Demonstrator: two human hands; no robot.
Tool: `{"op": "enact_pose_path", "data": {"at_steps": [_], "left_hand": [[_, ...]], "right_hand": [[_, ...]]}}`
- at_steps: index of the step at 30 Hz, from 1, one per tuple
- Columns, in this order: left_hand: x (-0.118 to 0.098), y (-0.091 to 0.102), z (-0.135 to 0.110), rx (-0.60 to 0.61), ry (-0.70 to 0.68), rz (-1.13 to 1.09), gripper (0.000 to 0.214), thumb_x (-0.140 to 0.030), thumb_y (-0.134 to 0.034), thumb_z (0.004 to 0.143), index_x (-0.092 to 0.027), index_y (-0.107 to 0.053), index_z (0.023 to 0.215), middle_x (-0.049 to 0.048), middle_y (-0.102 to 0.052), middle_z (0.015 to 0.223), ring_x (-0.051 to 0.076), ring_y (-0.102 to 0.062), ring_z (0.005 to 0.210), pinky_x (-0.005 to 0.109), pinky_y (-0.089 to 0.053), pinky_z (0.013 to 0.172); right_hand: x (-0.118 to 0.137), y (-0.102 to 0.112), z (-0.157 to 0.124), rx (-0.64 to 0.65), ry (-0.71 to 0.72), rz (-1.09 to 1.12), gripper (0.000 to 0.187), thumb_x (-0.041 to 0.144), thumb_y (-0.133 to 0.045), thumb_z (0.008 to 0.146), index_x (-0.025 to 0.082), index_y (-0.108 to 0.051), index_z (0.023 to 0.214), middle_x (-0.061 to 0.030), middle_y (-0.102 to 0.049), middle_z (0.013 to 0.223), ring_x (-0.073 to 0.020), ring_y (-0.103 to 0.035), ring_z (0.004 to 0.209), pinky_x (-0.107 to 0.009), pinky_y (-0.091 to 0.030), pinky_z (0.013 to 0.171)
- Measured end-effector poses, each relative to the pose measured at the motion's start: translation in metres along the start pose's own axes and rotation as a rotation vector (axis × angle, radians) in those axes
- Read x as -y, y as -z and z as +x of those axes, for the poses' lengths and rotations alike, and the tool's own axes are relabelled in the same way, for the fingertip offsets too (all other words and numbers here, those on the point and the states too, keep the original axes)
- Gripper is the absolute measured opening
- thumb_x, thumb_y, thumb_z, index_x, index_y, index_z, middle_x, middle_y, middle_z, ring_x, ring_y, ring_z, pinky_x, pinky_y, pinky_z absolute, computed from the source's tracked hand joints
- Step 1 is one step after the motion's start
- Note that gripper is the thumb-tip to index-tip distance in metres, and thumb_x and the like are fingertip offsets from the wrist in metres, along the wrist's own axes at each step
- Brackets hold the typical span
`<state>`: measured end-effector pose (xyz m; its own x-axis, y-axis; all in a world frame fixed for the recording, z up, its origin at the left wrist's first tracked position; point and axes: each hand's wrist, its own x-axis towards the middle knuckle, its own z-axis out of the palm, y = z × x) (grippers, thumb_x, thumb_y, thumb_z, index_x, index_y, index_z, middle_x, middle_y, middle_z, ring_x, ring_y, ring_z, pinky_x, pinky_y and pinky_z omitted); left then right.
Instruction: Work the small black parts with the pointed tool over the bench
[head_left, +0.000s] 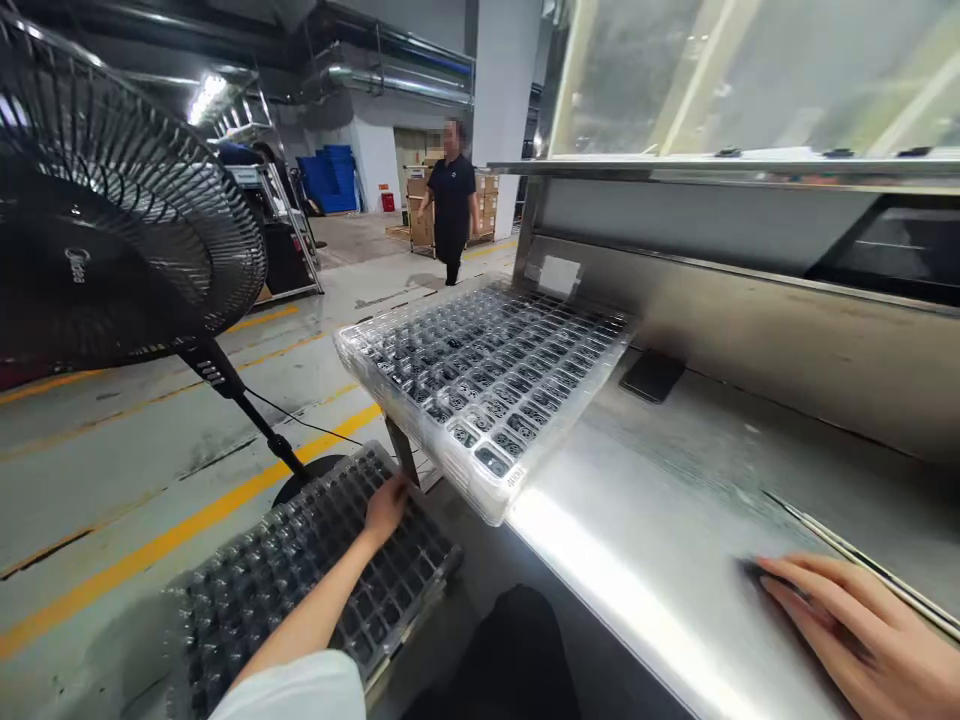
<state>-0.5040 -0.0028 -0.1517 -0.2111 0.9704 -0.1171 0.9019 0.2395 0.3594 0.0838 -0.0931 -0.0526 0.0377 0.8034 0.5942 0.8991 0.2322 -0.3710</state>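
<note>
A fan (97, 200) stands at far left. The left hand (386, 507), fingers spread, rests on the low tray (300, 580), whose long axis runs away leftward. The tray stack (487, 380) sits just right, on the worktop (637, 520). The right hand (862, 630) lies flat, fingers apart, well away.

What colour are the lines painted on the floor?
Yellow floor lines, clearest in the head view.

Dim hall, ceiling lamp (204, 97) blown out top left. Glare streak along steel counter (645, 590). Wide-angle bending at edges; fan (112, 220) stretched.
</note>
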Motion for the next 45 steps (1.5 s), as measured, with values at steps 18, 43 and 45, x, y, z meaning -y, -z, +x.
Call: {"op": "enact_pose_path", "data": {"at_steps": [18, 43, 45], "left_hand": [[-0.283, 0.096, -0.183, -0.022, -0.99, -0.149, 0.03, -0.035, -0.051, 0.103, -0.023, -0.075, 0.114, 0.0055, -0.081, 0.091, 0.019, -0.074, 0.079, 0.033, -0.061, 0.079], [-0.495, 0.007, -0.113, 0.376, -0.977, 0.241, 0.009, -0.027, -0.069, 0.085, -0.022, -0.065, 0.091, 0.0014, -0.074, 0.093, 0.021, -0.068, 0.093, 0.031, -0.049, 0.083], [-0.5, 0.003, -0.109, 0.4, -0.927, 0.053, 0.009, -0.025, -0.069, 0.084, -0.022, -0.062, 0.088, -0.0009, -0.071, 0.084, 0.018, -0.068, 0.083, 0.029, -0.049, 0.079]], "right_hand": [[-0.018, 0.03, 0.009, -0.117, -0.302, -0.006, 0.034, 0.034, -0.052, 0.104, 0.017, -0.077, 0.121, -0.015, -0.066, 0.12, -0.0309, -0.056, 0.109, -0.043, -0.044, 0.094], [-0.034, 0.023, 0.007, -0.198, -0.391, 0.114, 0.045, 0.033, -0.043, 0.103, 0.017, -0.063, 0.14, -0.0134, -0.068, 0.11, -0.0277, -0.066, 0.092, -0.04, -0.047, 0.085], [-0.03, 0.025, 0.009, -0.262, -0.446, 0.218, 0.05, 0.035, -0.041, 0.102, 0.016, -0.062, 0.143, -0.0143, -0.066, 0.113, -0.0245, -0.067, 0.083, -0.04, -0.051, 0.085]]}}
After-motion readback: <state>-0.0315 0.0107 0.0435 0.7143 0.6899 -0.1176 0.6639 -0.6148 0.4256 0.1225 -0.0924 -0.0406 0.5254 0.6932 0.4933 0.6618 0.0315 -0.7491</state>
